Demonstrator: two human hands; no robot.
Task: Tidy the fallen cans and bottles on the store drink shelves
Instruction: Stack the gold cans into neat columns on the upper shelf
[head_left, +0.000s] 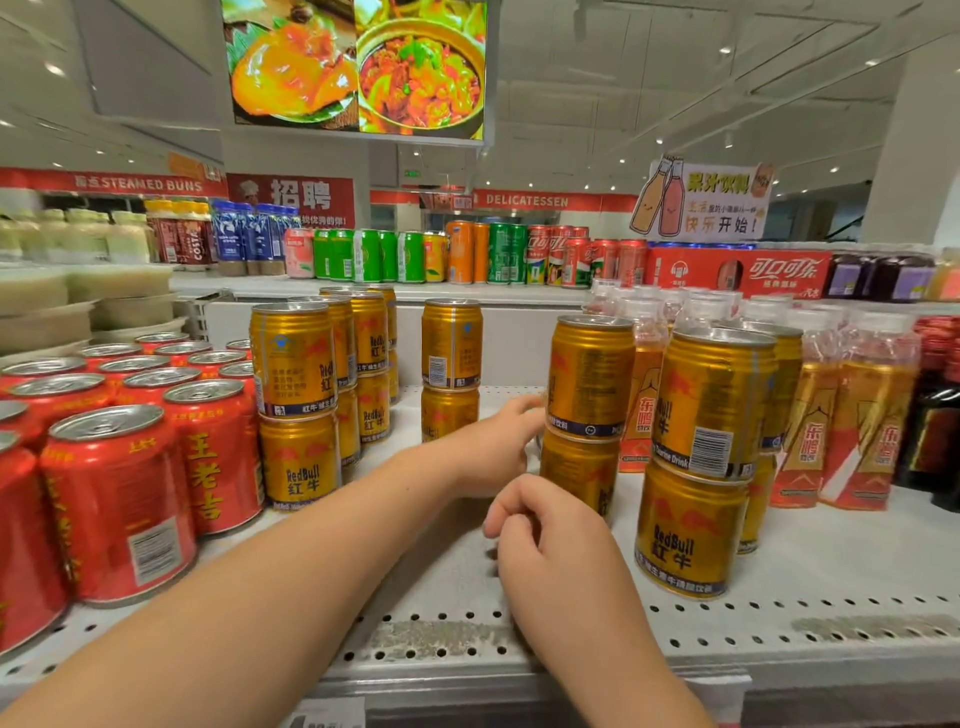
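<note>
Gold metal drink cans (293, 358) stand in stacks of two on the white metal shelf with little holes (779, 571). The one that matters is the middle stack of gold cans (589, 379). It stands straight up, tops to the ceiling.

The left hand (488, 447) is the nearer one. Its fingers are stretched out, and the tips touch the left side of that stack, just where the top can sits on the bottom can. They are not wrapped round it. The stack lies to the right of those fingers, so I think a push would slide it toward the right stack of gold cans (711, 405), which stands close by and nearer the front edge.

The right hand (545, 525) hangs low in front of the bottom can, fingers curled in, with nothing in them that I can see.

No can or bottle lies on its side here, so the job may be just lining up stacks. The left thumb is hidden. I cannot tell if the right hand touches the bottom can. The round red tin cans (119, 499) are cut off at the left edge. The clear plastic bottles of orange drink (867, 415) stand partly behind the gold cans.
</note>
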